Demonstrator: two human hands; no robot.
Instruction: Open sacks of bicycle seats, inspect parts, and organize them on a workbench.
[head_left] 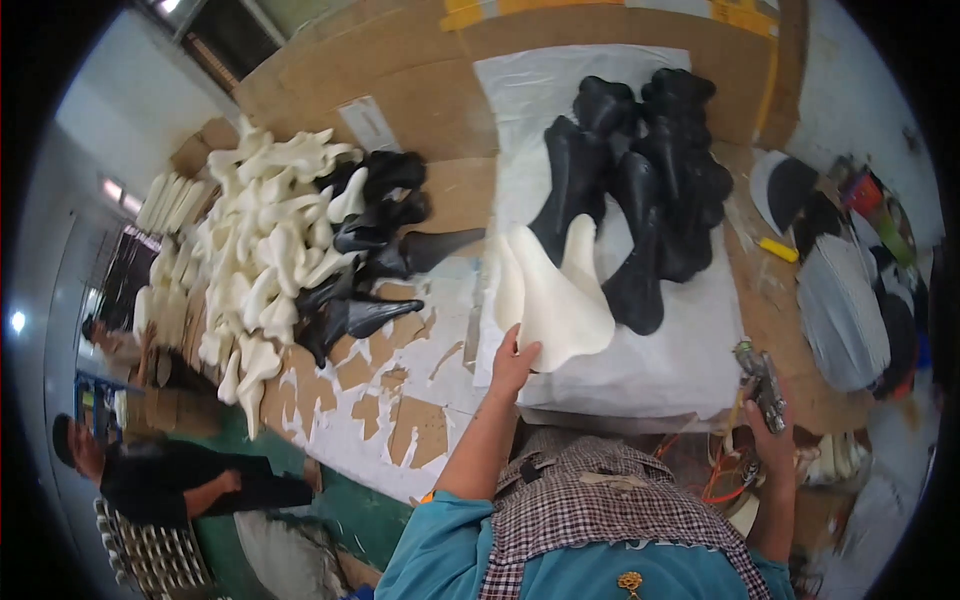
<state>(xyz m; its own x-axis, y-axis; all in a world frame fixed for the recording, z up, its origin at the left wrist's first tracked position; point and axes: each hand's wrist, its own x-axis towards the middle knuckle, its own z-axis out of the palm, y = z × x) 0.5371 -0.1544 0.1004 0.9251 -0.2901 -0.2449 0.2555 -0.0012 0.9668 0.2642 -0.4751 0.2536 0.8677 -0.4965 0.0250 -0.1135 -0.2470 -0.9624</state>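
Observation:
My left hand (512, 364) grips the lower left edge of a large white bone-shaped piece (562, 312), with broad curved lobes. The piece is above the near part of a white sheet (690, 365) on the bench. Just beyond it lie several glossy black bone-shaped pieces (650, 200), close together on the same sheet. At the right, past the sheet's edge, my right hand (776, 440) is wrapped round a metal spray gun (768, 395) that points away from me. An orange-red hose (712, 478) hangs below and beside it.
Cream bone-shaped pieces (270, 235) are heaped at the left, beside more black ones (385, 225). A cardboard wall (400, 85) closes the back. A yellow-handled tool (777, 249) and cluttered bags (845, 310) lie right. A person in dark clothes (150, 475) is at lower left, another farther back.

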